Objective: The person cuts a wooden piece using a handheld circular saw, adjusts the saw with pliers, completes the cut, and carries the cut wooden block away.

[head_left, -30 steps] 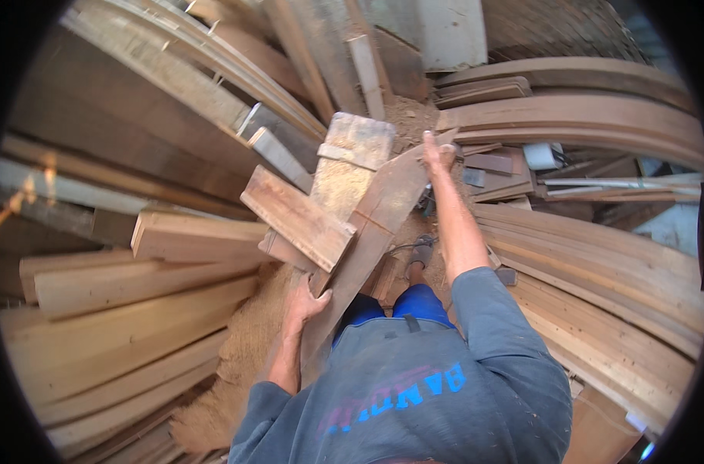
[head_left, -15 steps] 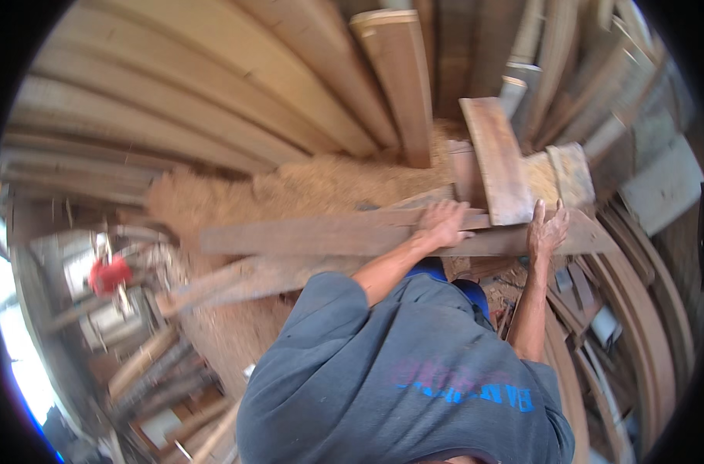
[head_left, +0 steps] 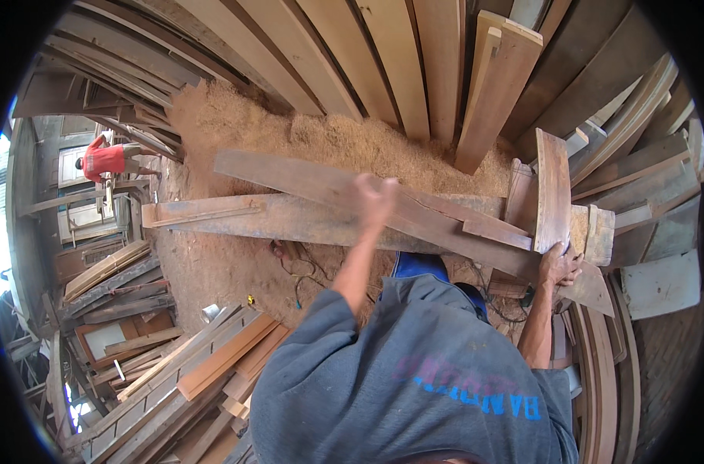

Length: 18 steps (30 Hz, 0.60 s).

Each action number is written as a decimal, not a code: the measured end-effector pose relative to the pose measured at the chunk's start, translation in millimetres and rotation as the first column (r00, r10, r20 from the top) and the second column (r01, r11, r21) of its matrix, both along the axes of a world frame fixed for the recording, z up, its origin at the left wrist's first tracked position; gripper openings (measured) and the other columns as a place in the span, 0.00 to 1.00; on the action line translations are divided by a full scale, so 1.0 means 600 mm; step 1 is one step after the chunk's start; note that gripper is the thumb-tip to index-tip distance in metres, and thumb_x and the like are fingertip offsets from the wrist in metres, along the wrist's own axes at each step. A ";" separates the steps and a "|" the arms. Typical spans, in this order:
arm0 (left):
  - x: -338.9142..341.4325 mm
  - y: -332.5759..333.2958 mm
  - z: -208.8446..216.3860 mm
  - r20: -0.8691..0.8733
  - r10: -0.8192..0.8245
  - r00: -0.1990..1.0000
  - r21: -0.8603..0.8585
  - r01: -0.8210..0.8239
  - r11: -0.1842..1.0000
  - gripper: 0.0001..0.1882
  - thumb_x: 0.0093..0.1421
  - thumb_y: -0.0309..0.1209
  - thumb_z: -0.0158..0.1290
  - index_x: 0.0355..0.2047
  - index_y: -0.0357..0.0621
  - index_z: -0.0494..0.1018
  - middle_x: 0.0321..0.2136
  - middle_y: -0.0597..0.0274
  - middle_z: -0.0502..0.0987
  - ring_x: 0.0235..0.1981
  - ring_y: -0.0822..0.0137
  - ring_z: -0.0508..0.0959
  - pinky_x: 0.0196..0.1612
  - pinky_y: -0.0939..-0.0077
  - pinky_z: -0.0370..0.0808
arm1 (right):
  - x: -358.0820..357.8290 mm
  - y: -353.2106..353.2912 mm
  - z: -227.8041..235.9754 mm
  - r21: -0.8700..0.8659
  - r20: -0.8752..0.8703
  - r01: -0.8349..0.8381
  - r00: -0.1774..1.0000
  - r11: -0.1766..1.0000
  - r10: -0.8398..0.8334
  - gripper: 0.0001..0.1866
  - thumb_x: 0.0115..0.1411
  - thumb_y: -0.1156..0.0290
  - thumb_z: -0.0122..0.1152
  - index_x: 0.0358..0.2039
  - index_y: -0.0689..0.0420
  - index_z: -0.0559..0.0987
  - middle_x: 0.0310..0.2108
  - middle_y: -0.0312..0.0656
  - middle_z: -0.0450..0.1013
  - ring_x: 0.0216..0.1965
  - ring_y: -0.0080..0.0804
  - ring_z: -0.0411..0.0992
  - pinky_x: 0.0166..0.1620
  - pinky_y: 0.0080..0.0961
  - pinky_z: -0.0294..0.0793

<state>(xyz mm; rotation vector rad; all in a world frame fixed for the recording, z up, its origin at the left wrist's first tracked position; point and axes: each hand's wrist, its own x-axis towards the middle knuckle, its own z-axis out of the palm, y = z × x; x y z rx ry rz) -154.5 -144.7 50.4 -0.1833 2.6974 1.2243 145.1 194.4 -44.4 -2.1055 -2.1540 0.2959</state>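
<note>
A long dark wooden board [head_left: 452, 238] lies slanted across a workbench plank [head_left: 290, 219], its left end farther from me than its right. My left hand [head_left: 376, 199] is over the middle of this board, too smeared by motion to show its fingers or whether it touches. Near the board's right end my right hand [head_left: 560, 267] is closed, its fingers curled round the wood. A thin dark strip [head_left: 497, 232] rests along the board. Just beyond my right hand, a shorter upright-looking board [head_left: 553, 185] reaches away from me.
Sawdust [head_left: 267, 127] is heaped behind the bench, below tall leaning planks [head_left: 383, 62]. Stacked timber [head_left: 213, 363] fills the lower left. A cable [head_left: 309, 274] runs over the ground beneath the bench. Far left, a person in a red shirt [head_left: 104, 160] bends over some wood.
The long board has turned, its left end swinging away from me and its right end toward me. My left hand has moved left and away; my right hand has come nearer. The view has shifted.
</note>
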 end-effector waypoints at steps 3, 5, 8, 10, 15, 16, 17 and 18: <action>-0.022 -0.204 -0.086 -0.116 0.061 0.991 -0.449 -0.107 0.887 0.45 0.54 0.53 0.63 0.59 0.30 0.61 0.54 0.35 0.68 0.56 0.41 0.68 0.60 0.42 0.62 | -0.007 -0.003 0.011 -0.002 0.021 -0.030 0.999 1.000 0.030 0.27 0.64 0.45 0.51 0.62 0.38 0.75 0.72 0.45 0.53 0.70 0.68 0.45 0.66 0.71 0.41; -0.014 -0.215 -0.036 -0.080 0.016 0.997 -0.607 -0.061 0.792 0.46 0.53 0.53 0.64 0.59 0.31 0.61 0.54 0.34 0.67 0.57 0.39 0.67 0.61 0.41 0.60 | -0.001 0.001 0.004 0.011 0.041 -0.024 0.999 1.000 0.024 0.27 0.64 0.45 0.51 0.61 0.39 0.75 0.72 0.45 0.54 0.70 0.67 0.46 0.66 0.69 0.42; -0.030 -0.210 -0.045 -0.111 -0.311 0.944 -0.563 0.198 0.802 0.50 0.50 0.56 0.65 0.64 0.36 0.59 0.59 0.34 0.65 0.62 0.37 0.63 0.64 0.41 0.57 | 0.005 0.004 -0.006 -0.009 0.114 -0.022 0.993 1.000 0.023 0.27 0.62 0.46 0.55 0.60 0.39 0.76 0.72 0.48 0.52 0.69 0.66 0.46 0.66 0.66 0.43; -0.070 -0.173 -0.039 0.059 -0.581 0.812 -0.689 0.454 0.565 0.53 0.48 0.60 0.65 0.67 0.43 0.60 0.65 0.39 0.62 0.67 0.39 0.58 0.67 0.41 0.54 | -0.004 -0.001 -0.002 -0.019 0.099 -0.021 0.995 1.000 0.023 0.27 0.64 0.44 0.53 0.62 0.34 0.74 0.72 0.42 0.53 0.71 0.64 0.45 0.67 0.67 0.41; -0.231 -0.095 -0.052 0.614 -0.648 0.451 -0.415 0.882 0.222 0.54 0.45 0.66 0.63 0.66 0.46 0.65 0.64 0.41 0.67 0.68 0.44 0.61 0.70 0.48 0.54 | -0.011 -0.010 0.014 -0.027 0.061 0.028 0.998 0.999 -0.026 0.27 0.63 0.46 0.56 0.62 0.34 0.74 0.73 0.42 0.52 0.72 0.65 0.42 0.68 0.68 0.39; -0.259 -0.089 -0.059 0.714 -0.607 0.351 -0.304 0.935 0.183 0.55 0.44 0.67 0.62 0.66 0.47 0.66 0.63 0.41 0.68 0.68 0.45 0.63 0.71 0.51 0.54 | -0.013 -0.011 0.019 -0.043 0.037 0.017 0.999 0.999 -0.015 0.27 0.62 0.46 0.57 0.62 0.35 0.74 0.73 0.43 0.52 0.72 0.65 0.42 0.68 0.69 0.39; -0.281 -0.092 -0.080 0.708 -0.625 0.328 -0.295 0.942 0.160 0.55 0.44 0.67 0.62 0.66 0.47 0.66 0.63 0.41 0.68 0.68 0.45 0.63 0.71 0.51 0.54 | -0.012 -0.011 0.022 -0.060 0.014 0.008 1.000 0.998 -0.008 0.27 0.62 0.46 0.57 0.62 0.35 0.74 0.73 0.43 0.52 0.72 0.65 0.42 0.68 0.69 0.38; -0.294 -0.113 -0.106 0.748 -0.591 0.301 -0.252 0.953 0.166 0.56 0.44 0.68 0.62 0.66 0.46 0.65 0.63 0.40 0.68 0.68 0.46 0.63 0.72 0.53 0.53 | -0.015 -0.009 0.020 -0.044 0.020 0.000 1.000 0.999 0.000 0.27 0.62 0.47 0.58 0.61 0.36 0.75 0.72 0.44 0.52 0.71 0.66 0.42 0.68 0.69 0.39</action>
